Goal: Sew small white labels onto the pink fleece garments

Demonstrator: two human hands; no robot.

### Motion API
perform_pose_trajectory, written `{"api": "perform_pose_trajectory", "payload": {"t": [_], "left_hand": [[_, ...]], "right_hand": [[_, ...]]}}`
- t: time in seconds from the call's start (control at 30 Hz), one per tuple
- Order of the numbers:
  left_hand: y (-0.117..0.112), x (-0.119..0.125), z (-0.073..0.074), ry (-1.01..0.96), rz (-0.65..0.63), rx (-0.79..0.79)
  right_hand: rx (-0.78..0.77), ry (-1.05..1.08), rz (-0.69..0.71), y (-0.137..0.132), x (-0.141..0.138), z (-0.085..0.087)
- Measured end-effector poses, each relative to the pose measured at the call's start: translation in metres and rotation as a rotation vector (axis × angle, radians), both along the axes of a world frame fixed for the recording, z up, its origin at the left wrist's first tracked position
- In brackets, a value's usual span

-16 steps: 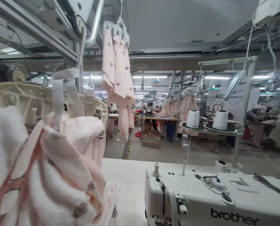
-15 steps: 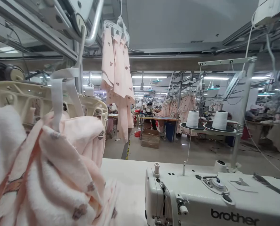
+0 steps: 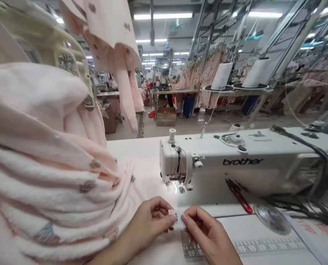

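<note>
Between my two hands, just in front of the sewing machine, is a small white label (image 3: 177,218) with dark print. My left hand (image 3: 155,217) pinches its left edge between thumb and fingers. On the right edge, my right hand (image 3: 205,230) grips it with thumb and forefinger. The white brother sewing machine (image 3: 235,162) stands behind, its needle area lit. Soft pink printed fabric (image 3: 48,158) hangs in folds at the left, partly over the table, beside my left forearm.
A printed ruler scale (image 3: 252,248) runs along the table front. Red-handled snips (image 3: 239,197) and a clear round dish (image 3: 272,219) lie at the right. Thread cones (image 3: 221,76) stand behind the machine. More pink pieces (image 3: 116,55) hang above the table's far side.
My view has tilted down and shifted, bringing the tabletop and both hands with the label into sight. Neither hand showed before.
</note>
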State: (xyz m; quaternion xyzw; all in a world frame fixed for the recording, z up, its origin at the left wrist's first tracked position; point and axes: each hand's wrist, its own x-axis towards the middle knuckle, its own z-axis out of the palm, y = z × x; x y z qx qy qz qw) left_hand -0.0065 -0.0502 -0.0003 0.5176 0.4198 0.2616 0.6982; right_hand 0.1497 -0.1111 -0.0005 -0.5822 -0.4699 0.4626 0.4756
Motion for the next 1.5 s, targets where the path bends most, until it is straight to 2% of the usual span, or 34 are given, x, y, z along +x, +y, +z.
{"api": "perform_pose_trajectory", "payload": {"t": [0.13,0.37,0.47,0.53,0.6,0.67,0.73,0.8,0.9,1.0,1.07,1.13,1.2,1.27,1.33,1.37,1.5], "left_hand": [[0.002,0.000,0.008,0.028,0.005,-0.041],[0.000,0.001,0.006,0.045,0.005,-0.033],[0.000,0.001,0.004,0.066,-0.017,0.001],[0.004,-0.002,0.007,0.105,-0.046,0.034],[0.012,-0.006,0.013,0.234,-0.049,0.167],[0.024,-0.010,0.019,0.465,-0.024,0.412],[0.036,-0.010,0.019,0.670,-0.026,0.660],[0.046,-0.008,0.009,0.735,-0.087,0.798],[0.055,-0.003,-0.015,0.702,-0.168,0.855],[0.055,-0.004,-0.026,0.700,-0.156,0.860],[0.051,-0.005,-0.020,0.705,-0.131,0.863],[0.046,-0.005,-0.007,0.703,-0.080,0.859],[0.041,-0.002,0.005,0.671,-0.028,0.746],[0.038,0.003,0.007,0.572,-0.022,0.484],[0.037,0.007,0.000,0.479,-0.037,0.246],[0.036,0.009,-0.007,0.458,-0.038,0.185],[0.035,0.013,-0.030,0.512,0.000,0.170]], "right_hand": [[-0.044,0.081,-0.022,0.000,-0.001,0.000],[-0.083,0.112,-0.025,0.001,0.000,-0.001],[-0.094,0.081,0.012,0.002,0.003,-0.005],[-0.066,-0.023,0.004,-0.001,0.005,-0.011],[0.061,-0.245,-0.037,-0.008,0.008,-0.022],[0.300,-0.579,-0.044,-0.017,0.010,-0.039],[0.578,-0.920,0.035,-0.025,0.011,-0.058],[0.759,-1.143,0.131,-0.030,0.011,-0.074],[0.809,-1.230,0.188,-0.030,0.013,-0.087],[0.781,-1.170,0.188,-0.024,0.015,-0.084],[0.743,-1.081,0.186,-0.019,0.014,-0.078],[0.658,-0.982,0.156,-0.015,0.010,-0.072],[0.561,-0.918,0.093,-0.012,0.005,-0.070],[0.505,-0.900,0.037,-0.010,0.002,-0.071],[0.507,-0.905,0.018,-0.011,0.001,-0.074],[0.516,-0.913,0.014,-0.011,0.002,-0.075],[0.571,-0.986,-0.021,-0.010,0.003,-0.077]]}}
